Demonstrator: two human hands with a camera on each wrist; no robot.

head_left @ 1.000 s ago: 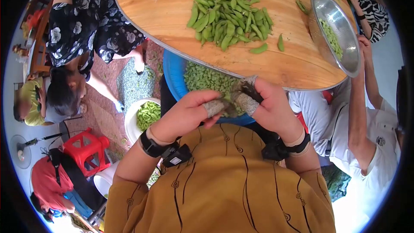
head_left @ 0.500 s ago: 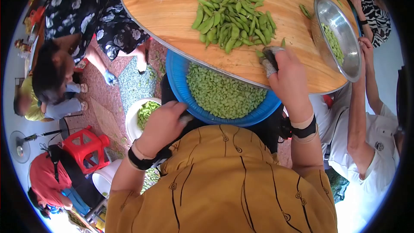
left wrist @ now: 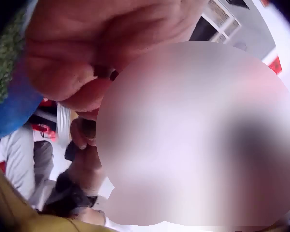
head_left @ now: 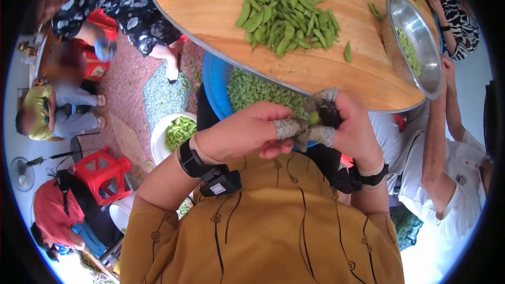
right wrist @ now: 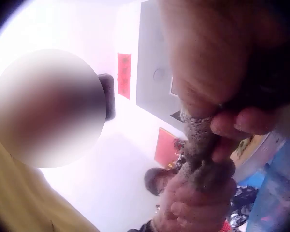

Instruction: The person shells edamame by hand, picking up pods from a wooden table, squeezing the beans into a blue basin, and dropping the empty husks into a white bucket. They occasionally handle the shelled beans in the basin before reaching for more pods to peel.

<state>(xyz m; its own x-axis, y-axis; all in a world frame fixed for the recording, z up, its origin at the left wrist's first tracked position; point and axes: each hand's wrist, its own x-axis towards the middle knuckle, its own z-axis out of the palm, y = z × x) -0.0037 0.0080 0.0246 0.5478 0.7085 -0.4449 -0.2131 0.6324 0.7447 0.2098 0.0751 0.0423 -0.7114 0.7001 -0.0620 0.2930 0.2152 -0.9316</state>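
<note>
Over the blue basin (head_left: 214, 81) of shelled green beans (head_left: 252, 92), my two hands meet at their fingertips. The left hand (head_left: 244, 130) comes in from the left, its thumb wrapped in grey, worn-looking tape. My right hand (head_left: 356, 126), with similar wrapping and a dark covering on its fingers, pinches a green edamame pod (head_left: 314, 118). The left thumb and fingers grip at the pod too, hiding most of it. In the right wrist view the wrapped thumbs (right wrist: 200, 137) come together. A pile of whole pods (head_left: 286, 18) lies on the wooden table (head_left: 210, 31) just beyond.
A metal bowl (head_left: 426, 37) with some shelled beans tilts at the table's right edge. One loose pod (head_left: 347, 52) lies near the pile. On the floor at left stand a white bucket (head_left: 158, 142) of green pods and a red stool (head_left: 102, 176). People sit on both sides.
My hands parted: the right reached to a pod at the table's near edge, the left dropped beside the basin. Now they are together again, and that pod is gone from the table.
</note>
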